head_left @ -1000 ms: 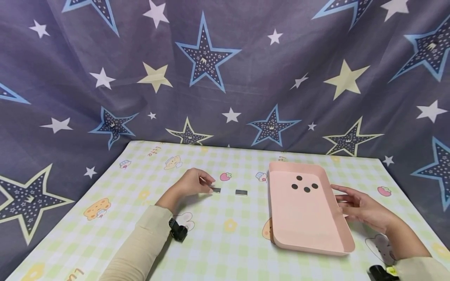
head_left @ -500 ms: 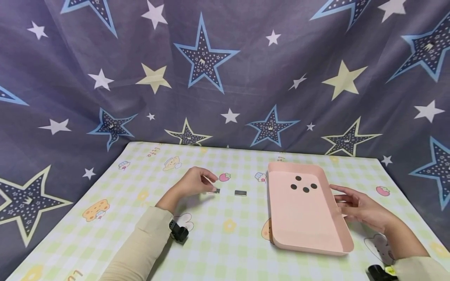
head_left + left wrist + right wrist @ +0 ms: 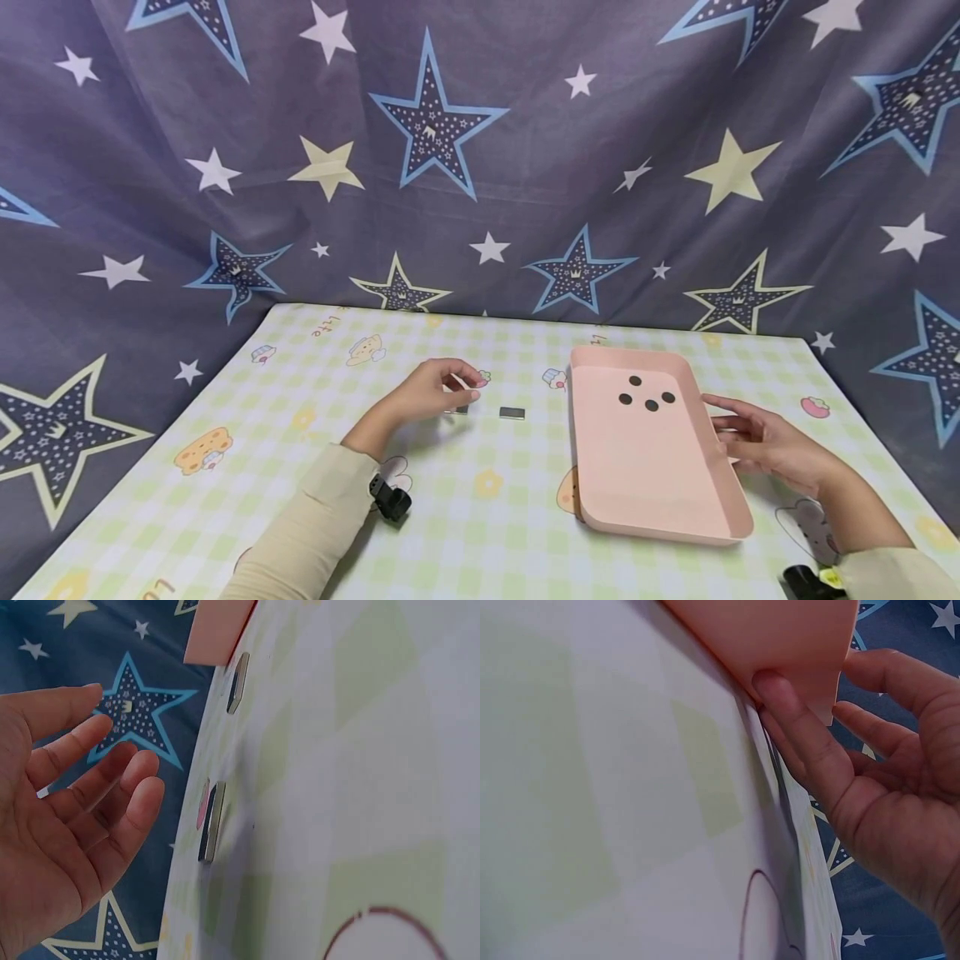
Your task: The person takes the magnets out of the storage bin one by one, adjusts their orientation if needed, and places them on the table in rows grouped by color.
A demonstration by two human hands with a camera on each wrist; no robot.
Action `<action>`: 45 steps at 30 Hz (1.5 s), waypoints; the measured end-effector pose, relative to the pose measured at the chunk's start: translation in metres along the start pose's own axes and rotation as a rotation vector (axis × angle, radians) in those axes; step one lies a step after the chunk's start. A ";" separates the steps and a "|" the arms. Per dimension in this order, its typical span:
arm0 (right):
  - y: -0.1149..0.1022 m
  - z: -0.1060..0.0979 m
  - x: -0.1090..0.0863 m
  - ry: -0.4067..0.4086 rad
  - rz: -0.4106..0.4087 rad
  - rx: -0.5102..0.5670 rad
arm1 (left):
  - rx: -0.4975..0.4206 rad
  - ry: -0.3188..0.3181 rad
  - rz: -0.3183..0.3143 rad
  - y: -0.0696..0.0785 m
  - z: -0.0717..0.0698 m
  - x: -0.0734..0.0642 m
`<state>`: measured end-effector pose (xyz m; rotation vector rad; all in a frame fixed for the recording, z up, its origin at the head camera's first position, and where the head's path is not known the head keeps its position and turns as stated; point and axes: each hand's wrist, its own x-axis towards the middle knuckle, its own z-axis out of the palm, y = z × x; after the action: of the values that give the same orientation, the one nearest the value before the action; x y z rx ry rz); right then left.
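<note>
Heads up, your left hand (image 3: 426, 393) is relaxed with nothing in it, just above the left block (image 3: 213, 822), so a low drag of your fingertips could knock that into the right block (image 3: 512, 413). Both sit on the counter (image 3: 450, 533), left of the tray (image 3: 656, 479). Your right hand (image 3: 776, 446) has fingers against the tray's right wall without grasping it, so pushing harder might shove it left and slide the four discs (image 3: 652, 406), if they're loose (can't tell). Your left hand covers part of the left block from above, and the right wrist view cuts off most of the tray
</note>
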<state>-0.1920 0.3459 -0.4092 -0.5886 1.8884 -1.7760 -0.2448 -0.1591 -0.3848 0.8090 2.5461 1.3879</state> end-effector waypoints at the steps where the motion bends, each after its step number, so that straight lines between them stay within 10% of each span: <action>1: 0.000 0.000 0.000 0.007 0.006 -0.004 | -0.017 -0.003 -0.005 0.001 0.001 0.000; 22: 0.002 -0.001 0.000 0.002 -0.003 0.002 | -0.073 0.042 0.052 0.020 0.027 0.014; 29: 0.002 -0.001 -0.001 0.006 -0.007 -0.001 | -0.093 0.033 0.050 0.062 0.029 0.006; 36: 0.002 -0.002 -0.001 0.022 0.009 -0.030 | -0.092 0.014 0.059 0.039 0.040 0.023; 45: 0.002 -0.001 -0.001 0.001 -0.009 -0.009 | -0.137 -0.025 0.087 0.045 0.052 0.034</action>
<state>-0.1923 0.3473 -0.4108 -0.5998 1.8987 -1.7744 -0.2374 -0.0840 -0.3732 0.9163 2.3927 1.5481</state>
